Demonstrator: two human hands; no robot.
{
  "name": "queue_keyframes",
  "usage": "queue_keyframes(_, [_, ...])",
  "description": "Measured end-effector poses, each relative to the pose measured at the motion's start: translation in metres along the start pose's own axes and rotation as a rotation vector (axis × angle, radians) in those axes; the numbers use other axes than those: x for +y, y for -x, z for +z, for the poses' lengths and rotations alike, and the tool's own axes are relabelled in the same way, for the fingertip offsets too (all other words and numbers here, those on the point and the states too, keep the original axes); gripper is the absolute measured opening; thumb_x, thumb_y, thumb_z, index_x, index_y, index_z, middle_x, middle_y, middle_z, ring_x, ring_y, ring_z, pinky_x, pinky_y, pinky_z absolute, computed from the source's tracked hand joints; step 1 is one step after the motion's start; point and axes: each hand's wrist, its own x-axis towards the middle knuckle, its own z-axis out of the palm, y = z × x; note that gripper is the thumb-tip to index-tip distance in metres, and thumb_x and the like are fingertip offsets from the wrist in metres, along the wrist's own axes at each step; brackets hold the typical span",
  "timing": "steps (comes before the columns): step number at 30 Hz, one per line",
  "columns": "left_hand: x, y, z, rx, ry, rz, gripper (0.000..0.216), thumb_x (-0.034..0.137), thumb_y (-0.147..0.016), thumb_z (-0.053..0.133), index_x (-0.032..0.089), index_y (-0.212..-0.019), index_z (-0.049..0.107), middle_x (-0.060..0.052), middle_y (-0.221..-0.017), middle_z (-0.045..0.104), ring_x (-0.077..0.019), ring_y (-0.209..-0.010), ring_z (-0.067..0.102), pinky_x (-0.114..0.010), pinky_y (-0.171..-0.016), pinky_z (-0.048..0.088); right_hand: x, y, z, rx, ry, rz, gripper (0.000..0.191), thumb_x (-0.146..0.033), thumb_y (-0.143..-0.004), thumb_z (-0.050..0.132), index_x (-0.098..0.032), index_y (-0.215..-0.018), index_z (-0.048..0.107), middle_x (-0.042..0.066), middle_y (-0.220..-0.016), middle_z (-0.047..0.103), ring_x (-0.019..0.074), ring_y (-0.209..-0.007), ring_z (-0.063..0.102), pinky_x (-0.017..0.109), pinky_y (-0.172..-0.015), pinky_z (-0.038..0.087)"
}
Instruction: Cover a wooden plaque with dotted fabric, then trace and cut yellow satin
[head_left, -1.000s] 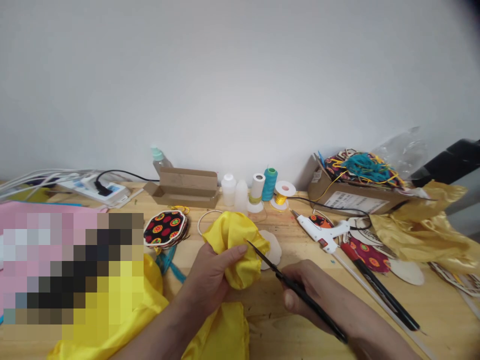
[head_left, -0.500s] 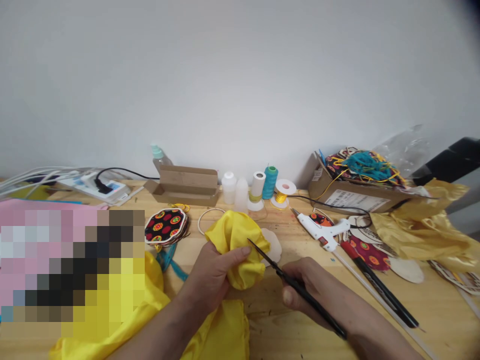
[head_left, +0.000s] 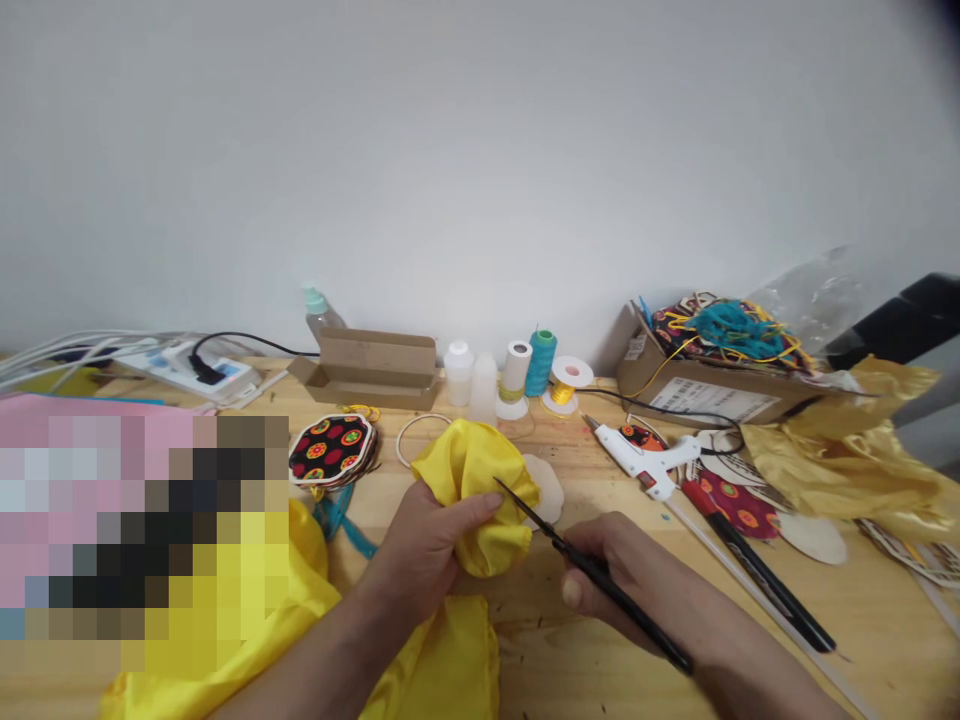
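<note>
In the middle of the view, my left hand point(head_left: 431, 535) is closed on a bunched piece of yellow satin fabric point(head_left: 476, 460), thumb pressed on top. The cloth puffs up above the fingers, and its folds hide most of them. My right hand point(head_left: 619, 570) is wrapped around a pair of black scissors point(head_left: 600, 580), seen edge-on. Their thin pointed tip lies against the bunched cloth, near my left thumb. Whether the blades are apart cannot be seen. More yellow fabric spreads over the table under my left forearm.
Behind my hands stand a cardboard box point(head_left: 367, 385), white bottles point(head_left: 459, 375) and thread spools point(head_left: 540, 365). A patterned stack point(head_left: 334, 450) lies left. On the right are a glue gun point(head_left: 645, 460), a black marker point(head_left: 772, 575), gold fabric point(head_left: 847, 460) and a filled carton point(head_left: 705, 390).
Both hands, the cloth and the scissors hold almost the same position. Only a very slight shift of the view shows.
</note>
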Motion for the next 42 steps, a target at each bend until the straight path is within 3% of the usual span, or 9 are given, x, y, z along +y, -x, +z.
queue_keyframes(9, [-0.001,-0.001,-0.002,-0.013,0.006,0.017,0.040,0.012,-0.063,0.079,0.013,-0.101,0.067,-0.003,-0.077,0.071,-0.0142,-0.062,0.065,-0.023,-0.056,0.054,0.003,-0.002,0.000,-0.010,-0.090,0.031,0.056,-0.068,-0.076,0.055,-0.018,-0.061,0.036,-0.006,-0.057,0.029,0.0072,-0.053,0.023,0.021,-0.042,0.015])
queue_keyframes(26, [-0.002,-0.002,-0.003,-0.027,0.019,0.026,0.038,0.011,-0.064,0.079,0.013,-0.100,0.067,-0.004,-0.078,0.072,-0.0149,-0.062,0.066,-0.024,-0.055,0.055,0.004,-0.006,-0.001,0.022,-0.023,0.083,0.054,-0.064,-0.075,0.058,-0.018,-0.057,0.038,-0.006,-0.056,0.030,0.0071,-0.052,0.025,0.021,-0.042,0.017])
queue_keyframes(30, [0.001,-0.001,-0.001,0.001,0.084,-0.010,0.034,0.016,-0.071,0.074,0.013,-0.104,0.066,-0.009,-0.091,0.074,-0.0220,-0.075,0.070,-0.031,-0.064,0.058,0.004,-0.005,-0.004,0.050,-0.037,0.090,0.055,-0.066,-0.074,0.059,-0.018,-0.057,0.037,-0.006,-0.054,0.028,0.0068,-0.051,0.023,0.022,-0.042,0.017])
queue_keyframes(35, [0.011,-0.004,0.004,0.194,0.283,-0.079,0.031,0.022,-0.086,0.056,0.008,-0.114,0.062,-0.014,-0.100,0.073,-0.0258,-0.093,0.069,-0.035,-0.081,0.057,-0.001,-0.004,-0.010,0.063,-0.038,0.086,0.061,-0.074,-0.073,0.052,-0.019,-0.055,0.034,-0.007,-0.052,0.025,0.0067,-0.049,0.021,0.023,-0.041,0.015])
queue_keyframes(42, [0.014,-0.006,0.001,0.148,0.361,-0.101,0.034,0.028,-0.088,0.053,0.007,-0.114,0.062,-0.015,-0.102,0.073,-0.0266,-0.097,0.068,-0.036,-0.086,0.055,-0.001,-0.005,-0.014,0.098,0.008,0.106,0.064,-0.078,-0.068,0.053,-0.019,-0.055,0.033,-0.006,-0.053,0.026,0.0071,-0.051,0.022,0.023,-0.042,0.016])
